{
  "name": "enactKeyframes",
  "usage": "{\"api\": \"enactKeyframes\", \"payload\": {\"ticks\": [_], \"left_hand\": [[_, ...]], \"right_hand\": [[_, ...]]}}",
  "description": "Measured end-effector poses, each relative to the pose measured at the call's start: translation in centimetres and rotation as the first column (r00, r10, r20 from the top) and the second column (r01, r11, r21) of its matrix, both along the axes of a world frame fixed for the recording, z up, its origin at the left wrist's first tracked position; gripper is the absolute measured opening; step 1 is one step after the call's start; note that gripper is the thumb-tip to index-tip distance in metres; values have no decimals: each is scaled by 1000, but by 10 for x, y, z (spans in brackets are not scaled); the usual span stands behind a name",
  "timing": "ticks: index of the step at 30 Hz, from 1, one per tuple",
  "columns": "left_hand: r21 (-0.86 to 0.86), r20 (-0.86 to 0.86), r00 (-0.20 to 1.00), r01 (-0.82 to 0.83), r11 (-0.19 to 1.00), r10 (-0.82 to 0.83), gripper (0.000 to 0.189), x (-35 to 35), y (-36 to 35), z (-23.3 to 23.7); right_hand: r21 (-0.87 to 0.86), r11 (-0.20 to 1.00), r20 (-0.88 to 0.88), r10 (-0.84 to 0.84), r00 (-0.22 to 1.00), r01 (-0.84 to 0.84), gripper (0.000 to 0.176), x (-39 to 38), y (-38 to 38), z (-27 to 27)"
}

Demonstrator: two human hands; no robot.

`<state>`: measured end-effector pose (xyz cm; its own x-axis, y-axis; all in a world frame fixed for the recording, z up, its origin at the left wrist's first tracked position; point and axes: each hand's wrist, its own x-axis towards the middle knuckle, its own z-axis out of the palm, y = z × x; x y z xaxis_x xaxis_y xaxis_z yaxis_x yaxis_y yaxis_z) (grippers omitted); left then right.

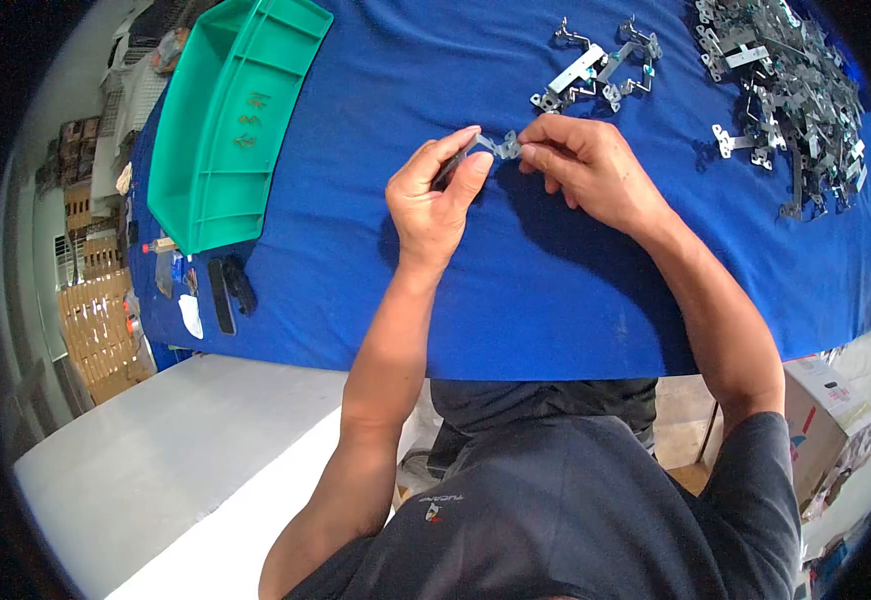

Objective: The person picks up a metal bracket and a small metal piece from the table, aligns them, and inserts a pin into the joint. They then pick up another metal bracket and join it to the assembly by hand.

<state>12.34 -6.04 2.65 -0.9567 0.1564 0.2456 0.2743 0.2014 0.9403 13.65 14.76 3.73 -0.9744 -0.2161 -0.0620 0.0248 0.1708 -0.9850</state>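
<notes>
My left hand (pixel 434 195) is closed, its thumb and fingers pinching one end of a small silvery metal bracket (pixel 503 147). The other end sits between the thumb and forefinger of my right hand (pixel 596 168), which is also closed. The bracket is held just above the blue cloth, and my left fingers hide part of it. Beyond my right hand lie several similar metal brackets (pixel 578 70), loosely grouped on the cloth.
A large pile of metal brackets (pixel 796 90) covers the table's far right. At the left stands a green plastic bin (pixel 281 110). A black oblong object (pixel 222 295) and a white scrap (pixel 191 316) lie near the left front edge of the blue cloth (pixel 536 320).
</notes>
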Motion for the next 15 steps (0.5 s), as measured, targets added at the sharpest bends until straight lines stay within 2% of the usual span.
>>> {"api": "enactKeyframes", "payload": {"ticks": [1, 7, 11, 14, 15], "left_hand": [[25, 20, 1000, 6, 1000, -7, 29, 0, 1, 0], [-161, -120, 989, 69, 985, -89, 27, 3, 0, 5], [-95, -88, 996, -26, 995, 17, 27, 4, -1, 3], [-60, -147, 988, -58, 997, 49, 28, -3, 0, -2], [-27, -120, 992, -35, 999, 32, 27, -2, 2, -3]], "right_hand": [[-3, 1000, -4, 2, 1000, -2, 19, -1, 0, 0], [7, 1000, -14, -15, 1000, 15, 18, 0, 1, -1], [-13, 1000, 1, -8, 1000, 8, 17, 0, 0, -1], [-33, 999, -6, 0, 1000, 0, 17, 0, 0, -1], [-48, 999, -16, 4, 1000, -5, 17, 0, 0, -2]]}}
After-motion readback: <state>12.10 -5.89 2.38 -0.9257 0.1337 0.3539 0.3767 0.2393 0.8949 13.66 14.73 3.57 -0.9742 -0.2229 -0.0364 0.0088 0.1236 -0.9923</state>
